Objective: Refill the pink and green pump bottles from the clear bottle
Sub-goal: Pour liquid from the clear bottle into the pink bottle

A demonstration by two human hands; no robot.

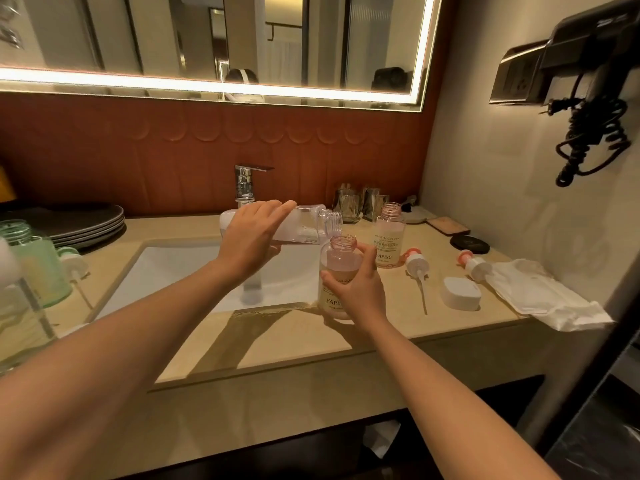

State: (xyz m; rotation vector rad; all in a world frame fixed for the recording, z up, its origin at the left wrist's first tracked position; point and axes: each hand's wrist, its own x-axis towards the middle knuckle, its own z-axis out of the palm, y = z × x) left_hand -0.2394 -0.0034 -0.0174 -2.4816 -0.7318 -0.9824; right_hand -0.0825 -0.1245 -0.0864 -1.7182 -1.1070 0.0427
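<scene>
My left hand (249, 233) clasps the clear bottle (304, 225), fingers over the top and thumb beneath, tipping it almost level above the right edge of the sink (156, 268), its neck at the mouth of a pink bottle (337, 261). My right hand (356, 289) curls round that pink bottle, steadying it upright on the stone counter just right of the sink. I judge this the first refill, under way; whether liquid runs I cannot tell. A second pink bottle (389, 233) stands open farther right, two pump heads (417, 265) and a white cap (460, 292) lying beyond. Left of the sink a green bottle (41, 268) waits open. All are smooth, see-through, round-shouldered, with threaded necks.
</scene>
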